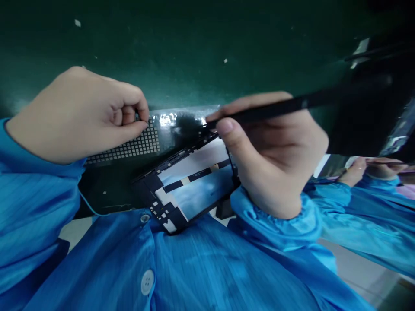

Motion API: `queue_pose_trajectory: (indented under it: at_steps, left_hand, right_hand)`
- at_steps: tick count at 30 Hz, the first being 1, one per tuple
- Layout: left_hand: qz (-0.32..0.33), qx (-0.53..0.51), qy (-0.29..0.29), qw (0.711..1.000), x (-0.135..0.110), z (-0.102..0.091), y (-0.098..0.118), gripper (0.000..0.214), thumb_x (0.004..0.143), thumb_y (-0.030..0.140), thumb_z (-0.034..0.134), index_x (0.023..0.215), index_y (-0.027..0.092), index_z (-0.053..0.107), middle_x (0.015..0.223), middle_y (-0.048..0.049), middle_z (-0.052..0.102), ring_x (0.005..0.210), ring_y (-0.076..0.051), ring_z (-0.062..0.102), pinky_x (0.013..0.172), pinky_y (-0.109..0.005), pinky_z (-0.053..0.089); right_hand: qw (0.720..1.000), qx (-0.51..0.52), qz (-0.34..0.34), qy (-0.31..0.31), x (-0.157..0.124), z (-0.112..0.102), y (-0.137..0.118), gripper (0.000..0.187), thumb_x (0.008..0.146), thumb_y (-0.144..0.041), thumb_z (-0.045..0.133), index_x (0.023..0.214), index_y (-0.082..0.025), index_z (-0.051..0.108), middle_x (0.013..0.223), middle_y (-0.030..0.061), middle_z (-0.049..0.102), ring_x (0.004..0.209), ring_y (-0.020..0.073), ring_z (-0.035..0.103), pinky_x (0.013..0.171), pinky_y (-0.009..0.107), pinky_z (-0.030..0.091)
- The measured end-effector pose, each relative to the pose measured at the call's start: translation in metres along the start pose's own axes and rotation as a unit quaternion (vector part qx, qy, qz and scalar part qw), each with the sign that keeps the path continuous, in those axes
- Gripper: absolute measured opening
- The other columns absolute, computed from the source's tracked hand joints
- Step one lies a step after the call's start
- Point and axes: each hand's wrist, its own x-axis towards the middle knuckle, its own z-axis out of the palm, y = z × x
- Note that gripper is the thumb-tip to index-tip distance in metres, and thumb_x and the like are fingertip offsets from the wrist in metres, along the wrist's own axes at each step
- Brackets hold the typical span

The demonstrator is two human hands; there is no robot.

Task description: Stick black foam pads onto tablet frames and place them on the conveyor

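My left hand (97, 116) is closed in a pinch at the top edge of a sheet of small grey square pads (139, 144). The clear, shiny end of that sheet stretches right, toward my other hand. Between the thumb and fingers of my right hand (272, 151) are slim black tweezers (269, 110). Their tips point left, over the far edge of an opened phone-like device (194, 181); whether they touch it I cannot tell. The device lies tilted near my body, its inside facing up, with a silvery-blue area, a black strip and small square pads at one corner.
A dark green work surface (162, 52) carries a few small white scraps (78, 23). Dark items, blurred, lie at the far right. Beside me on the right, a co-worker's hands (353, 170) and blue sleeves show. A small black block (224, 208) is just below the device.
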Motion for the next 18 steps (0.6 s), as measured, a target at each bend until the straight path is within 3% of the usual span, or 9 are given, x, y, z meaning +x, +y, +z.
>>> queue_pose_trajectory:
  at_steps: [3, 6, 11, 16, 18]
  left_hand:
    - [-0.017, -0.011, -0.011, 1.000, 0.002, -0.002, 0.007, 0.065, 0.097, 0.070, 0.032, 0.091, 0.024, 0.078, 0.068, 0.0047, 0.063, 0.063, -0.012, 0.062, 0.092, -0.039, 0.062]
    - [-0.014, -0.005, -0.005, 1.000, 0.002, -0.002, 0.007, 0.058, 0.097, 0.063, 0.035, 0.092, 0.024, 0.077, 0.068, 0.0042, 0.062, 0.067, -0.013, 0.064, 0.092, -0.036, 0.061]
    - [-0.033, 0.017, -0.011, 0.999, 0.002, 0.000, 0.006, 0.024, 0.091, 0.046, 0.059, 0.091, 0.030, 0.077, 0.068, 0.0079, 0.065, 0.067, -0.014, 0.064, 0.086, -0.030, 0.056]
    - [-0.018, -0.005, -0.018, 1.000, 0.001, -0.003, 0.008, 0.034, 0.095, 0.049, 0.051, 0.094, 0.028, 0.077, 0.071, 0.0054, 0.066, 0.069, -0.015, 0.064, 0.088, -0.033, 0.055]
    - [-0.010, -0.015, -0.010, 1.000, 0.001, -0.003, 0.007, 0.040, 0.095, 0.052, 0.048, 0.094, 0.026, 0.078, 0.070, 0.0034, 0.065, 0.067, -0.015, 0.063, 0.087, -0.036, 0.056]
  right_hand:
    - [0.987, 0.040, -0.039, -0.154, 0.035, 0.013, 0.004, 0.004, 0.105, -0.029, 0.080, 0.109, -0.029, 0.078, 0.111, 0.0009, 0.084, 0.106, 0.0211, 0.081, 0.097, 0.038, 0.068]
    - [0.972, 0.043, -0.047, -0.225, 0.051, 0.029, 0.017, 0.009, 0.106, -0.033, 0.077, 0.113, -0.028, 0.077, 0.111, 0.0020, 0.083, 0.106, 0.0219, 0.080, 0.098, 0.038, 0.068]
    - [0.972, 0.068, -0.009, -0.225, 0.050, 0.034, 0.024, 0.023, 0.105, -0.049, 0.079, 0.111, -0.027, 0.077, 0.112, 0.0030, 0.082, 0.107, 0.0226, 0.079, 0.104, 0.039, 0.069]
    - [0.964, 0.064, -0.019, -0.258, 0.060, 0.031, 0.023, 0.018, 0.101, -0.047, 0.085, 0.104, -0.031, 0.079, 0.108, 0.0000, 0.084, 0.103, 0.0220, 0.080, 0.100, 0.040, 0.070]
    - [0.966, 0.117, -0.005, -0.230, 0.057, 0.026, 0.022, 0.019, 0.099, -0.047, 0.087, 0.100, -0.029, 0.080, 0.103, 0.0004, 0.085, 0.094, 0.0210, 0.081, 0.092, 0.038, 0.071]
